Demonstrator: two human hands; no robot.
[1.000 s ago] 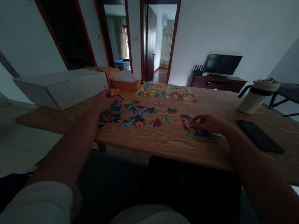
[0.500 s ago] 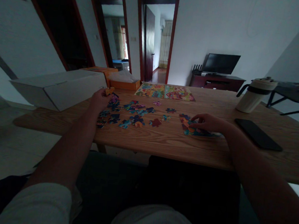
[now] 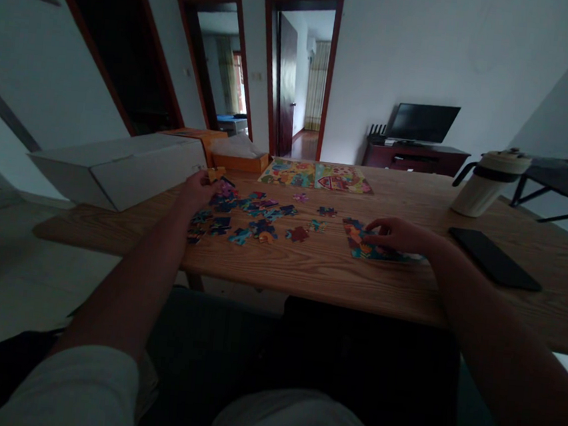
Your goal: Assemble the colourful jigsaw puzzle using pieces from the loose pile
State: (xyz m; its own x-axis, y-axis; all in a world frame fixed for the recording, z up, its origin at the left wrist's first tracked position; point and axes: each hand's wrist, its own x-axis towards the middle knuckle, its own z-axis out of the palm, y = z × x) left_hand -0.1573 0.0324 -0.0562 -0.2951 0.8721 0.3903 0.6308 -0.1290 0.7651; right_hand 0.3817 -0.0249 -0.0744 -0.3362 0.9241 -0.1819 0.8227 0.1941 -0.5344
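Note:
My left hand (image 3: pixel 198 193) pinches an orange-yellow puzzle piece (image 3: pixel 216 174) at the far left of the spread. Just beside and below it lie loose, mostly dark blue and purple puzzle pieces (image 3: pixel 221 225). My right hand (image 3: pixel 395 235) rests with bent, parted fingers over a joined section of puzzle (image 3: pixel 355 236), covering part of it; nothing shows gripped in it. Between the hands are a reddish-brown piece (image 3: pixel 297 234), a dark blue piece (image 3: pixel 327 212) and a pink piece (image 3: pixel 300 198), each lying apart.
A colourful picture sheet (image 3: pixel 318 175) lies at the table's back edge. To its left stand an orange tissue box (image 3: pixel 248 163) and a long white box (image 3: pixel 132 168). On the right are a black phone-like slab (image 3: pixel 493 258) and a cream jug (image 3: pixel 487 186).
The view has shifted slightly, moving everything a little to the right. My left hand still pinches the orange-yellow piece, and my right hand stays on the joined section.

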